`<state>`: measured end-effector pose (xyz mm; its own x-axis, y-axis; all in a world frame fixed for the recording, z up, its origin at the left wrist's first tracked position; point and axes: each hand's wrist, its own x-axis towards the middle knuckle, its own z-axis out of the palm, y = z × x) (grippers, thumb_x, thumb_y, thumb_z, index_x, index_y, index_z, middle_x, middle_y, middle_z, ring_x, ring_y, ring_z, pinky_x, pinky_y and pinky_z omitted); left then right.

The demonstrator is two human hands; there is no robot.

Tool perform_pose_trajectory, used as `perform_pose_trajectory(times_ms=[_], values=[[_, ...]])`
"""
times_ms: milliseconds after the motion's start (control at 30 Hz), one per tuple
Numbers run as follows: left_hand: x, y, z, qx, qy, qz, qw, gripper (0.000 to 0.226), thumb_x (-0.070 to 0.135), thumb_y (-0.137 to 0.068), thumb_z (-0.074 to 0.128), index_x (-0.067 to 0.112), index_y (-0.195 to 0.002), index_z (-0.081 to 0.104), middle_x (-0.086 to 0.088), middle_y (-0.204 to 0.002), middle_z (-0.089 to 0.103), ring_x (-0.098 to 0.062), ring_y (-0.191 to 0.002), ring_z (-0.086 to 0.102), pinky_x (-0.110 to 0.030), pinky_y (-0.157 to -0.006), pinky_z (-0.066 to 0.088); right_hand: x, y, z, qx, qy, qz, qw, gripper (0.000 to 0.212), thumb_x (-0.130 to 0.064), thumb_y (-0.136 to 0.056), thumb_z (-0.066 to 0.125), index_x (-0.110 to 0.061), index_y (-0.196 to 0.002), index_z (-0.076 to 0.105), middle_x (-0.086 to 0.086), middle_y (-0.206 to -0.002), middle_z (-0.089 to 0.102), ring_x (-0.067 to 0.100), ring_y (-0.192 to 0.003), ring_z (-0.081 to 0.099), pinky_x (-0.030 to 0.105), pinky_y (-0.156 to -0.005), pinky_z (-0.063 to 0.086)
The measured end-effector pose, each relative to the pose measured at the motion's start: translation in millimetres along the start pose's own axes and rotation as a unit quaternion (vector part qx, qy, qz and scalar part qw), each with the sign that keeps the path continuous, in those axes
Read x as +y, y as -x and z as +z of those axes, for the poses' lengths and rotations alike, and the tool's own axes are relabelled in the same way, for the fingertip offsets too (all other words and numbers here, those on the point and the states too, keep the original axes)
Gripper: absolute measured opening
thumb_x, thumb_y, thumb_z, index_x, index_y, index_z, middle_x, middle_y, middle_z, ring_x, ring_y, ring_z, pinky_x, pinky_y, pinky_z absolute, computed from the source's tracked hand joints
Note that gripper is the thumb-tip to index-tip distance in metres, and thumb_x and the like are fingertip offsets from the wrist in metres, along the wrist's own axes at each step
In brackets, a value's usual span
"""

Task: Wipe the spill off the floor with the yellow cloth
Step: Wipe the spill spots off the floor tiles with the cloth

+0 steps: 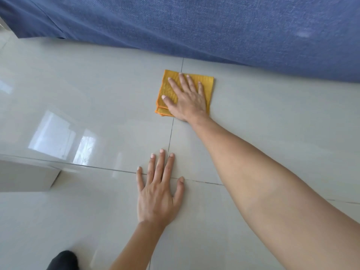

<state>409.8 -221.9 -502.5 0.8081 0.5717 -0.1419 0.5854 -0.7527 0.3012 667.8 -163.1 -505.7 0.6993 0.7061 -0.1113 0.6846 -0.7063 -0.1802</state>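
A folded yellow cloth (207, 84) lies flat on the pale glossy tiled floor (97, 106), close to the blue fabric edge. My right hand (187, 98) presses down on the cloth with its fingers spread, palm flat, covering most of it. My left hand (157, 188) rests flat on the bare floor nearer to me, fingers apart, holding nothing, across a grout line. No spill shows on the tiles around the cloth; whatever is under the cloth is hidden.
A blue fabric-covered piece of furniture (233, 26) runs along the top, just beyond the cloth. A white block (27, 176) stands on the floor at the left. A dark-clothed knee (62, 260) shows at the bottom left. Window light reflects off the tiles at left.
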Motion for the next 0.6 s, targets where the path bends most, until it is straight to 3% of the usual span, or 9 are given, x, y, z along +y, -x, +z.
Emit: perform_pose_trajectory(times_ms=[167,300,600], values=[[-0.8,0.0,0.4,0.002,0.003,-0.002,1.0,0.064,0.054,-0.091,0.023,0.032,-0.152,0.019,0.012,-0.16,0.008,-0.011,-0.148,0.003,-0.044,-0.117,0.0,-41.1,18.1,12.0,-0.013,0.009,-0.089,0.996,0.069,-0.067,-0.091,0.021,-0.039,-0.154,0.01,-0.003,-0.165,0.0,0.019,-0.151,-0.002,0.048,-0.119,-0.004],[-2.3,-0.9,2.1,0.002,-0.002,-0.002,1.0,0.065,0.055,-0.091,0.02,0.034,-0.153,0.015,0.013,-0.16,0.003,-0.009,-0.147,-0.001,-0.043,-0.117,-0.003,-21.1,46.6,12.7,-0.022,0.016,-0.154,0.988,0.068,-0.068,-0.091,0.018,-0.042,-0.153,0.009,-0.005,-0.164,0.001,0.016,-0.151,-0.001,0.045,-0.12,-0.004],[3.1,3.8,-3.5,-0.001,0.0,0.005,1.0,0.068,0.053,-0.09,0.014,0.027,-0.153,0.019,0.007,-0.16,0.012,-0.016,-0.149,0.009,-0.047,-0.118,0.003,107.0,116.6,-5.1,-0.011,0.006,-0.04,0.999,0.068,-0.071,-0.089,0.017,-0.046,-0.152,0.009,-0.008,-0.164,0.0,0.014,-0.151,0.0,0.042,-0.12,-0.003]])
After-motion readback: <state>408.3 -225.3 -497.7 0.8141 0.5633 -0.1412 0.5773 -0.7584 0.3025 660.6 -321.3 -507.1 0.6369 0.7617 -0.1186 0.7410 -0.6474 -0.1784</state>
